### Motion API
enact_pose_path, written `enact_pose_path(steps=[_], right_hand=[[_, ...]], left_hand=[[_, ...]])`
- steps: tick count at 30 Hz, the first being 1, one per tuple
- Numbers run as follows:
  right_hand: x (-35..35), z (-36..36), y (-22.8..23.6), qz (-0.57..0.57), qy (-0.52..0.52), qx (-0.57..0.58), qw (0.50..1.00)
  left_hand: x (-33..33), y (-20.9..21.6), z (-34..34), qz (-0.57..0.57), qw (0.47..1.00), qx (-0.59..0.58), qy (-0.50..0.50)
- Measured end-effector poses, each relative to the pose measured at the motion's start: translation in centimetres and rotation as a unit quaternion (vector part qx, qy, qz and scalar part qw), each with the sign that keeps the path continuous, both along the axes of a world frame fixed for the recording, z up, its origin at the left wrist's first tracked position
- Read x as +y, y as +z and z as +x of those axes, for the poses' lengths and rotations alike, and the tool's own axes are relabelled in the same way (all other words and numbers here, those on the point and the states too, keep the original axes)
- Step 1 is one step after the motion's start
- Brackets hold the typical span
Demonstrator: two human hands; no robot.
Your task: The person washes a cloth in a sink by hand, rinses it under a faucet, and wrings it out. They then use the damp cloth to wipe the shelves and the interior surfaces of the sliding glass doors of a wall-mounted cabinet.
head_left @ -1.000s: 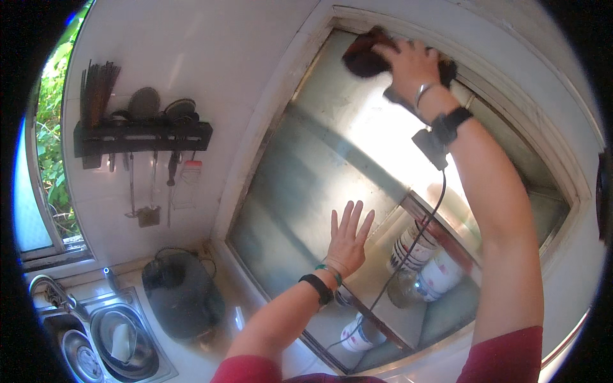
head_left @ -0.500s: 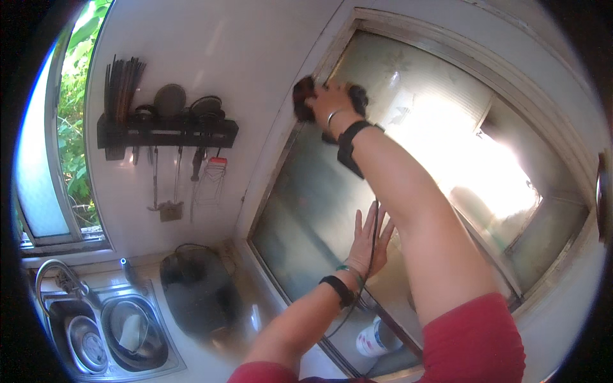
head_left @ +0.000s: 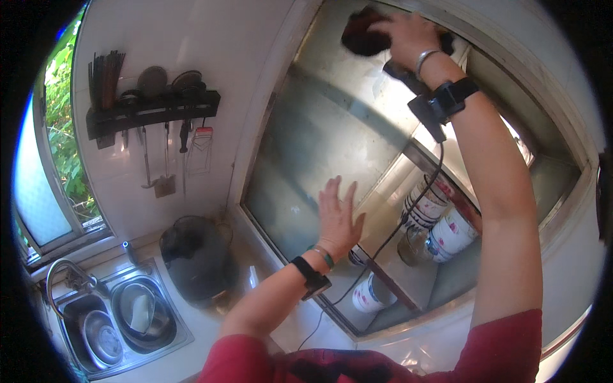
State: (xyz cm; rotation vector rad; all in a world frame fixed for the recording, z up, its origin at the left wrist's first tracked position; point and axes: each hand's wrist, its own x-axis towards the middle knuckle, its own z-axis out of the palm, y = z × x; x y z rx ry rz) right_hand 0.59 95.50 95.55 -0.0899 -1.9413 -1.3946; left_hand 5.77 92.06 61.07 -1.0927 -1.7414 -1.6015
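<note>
My right hand (head_left: 410, 41) is raised to the top of a glass cabinet door (head_left: 319, 121), with its fingers closed over a dark brown cloth (head_left: 366, 32). The cloth is blurred and lies at the upper part of the pane. Lower down, my left hand (head_left: 338, 214) has its fingers spread in front of the same pane and holds nothing. Whether its palm touches the glass I cannot tell. Black strapped devices sit on both wrists, and a thin black cable (head_left: 418, 198) runs down from the right one.
Behind the opening, cabinet shelves hold stacked bowls (head_left: 454, 233), a glass jar (head_left: 414, 247) and a white patterned cup (head_left: 372, 293). To the left are a dark rounded appliance (head_left: 196, 258), a double sink (head_left: 118, 319) with pans, and a wall rack (head_left: 153, 112) of utensils beside a window.
My right hand has moved up and to the right along the pane with the cloth. My left hand has shifted left and up. Stacked bowls behind the arm now show.
</note>
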Motion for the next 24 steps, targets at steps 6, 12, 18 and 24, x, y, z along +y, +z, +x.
enact_pose_path(steps=[6, 12, 18, 24], right_hand=[[1.1, 0.9, -10.3, -0.088, 0.089, 0.009, 0.992], [-0.4, 4.6, -26.1, -0.226, 0.010, -0.299, 0.927], [0.9, 6.1, -26.2, -0.287, 0.099, -0.321, 0.897], [1.6, 3.8, -10.1, -0.099, 0.183, 0.073, 0.975]], left_hand=[[-4.2, -3.3, -0.9, 0.023, 0.990, -0.135, 0.024], [-11.0, -4.1, -1.8, 0.067, 0.988, -0.114, 0.080], [-17.6, -5.5, -0.5, 0.014, 0.985, -0.135, 0.105], [-18.5, -5.4, 0.1, 0.052, 0.961, -0.272, 0.019]])
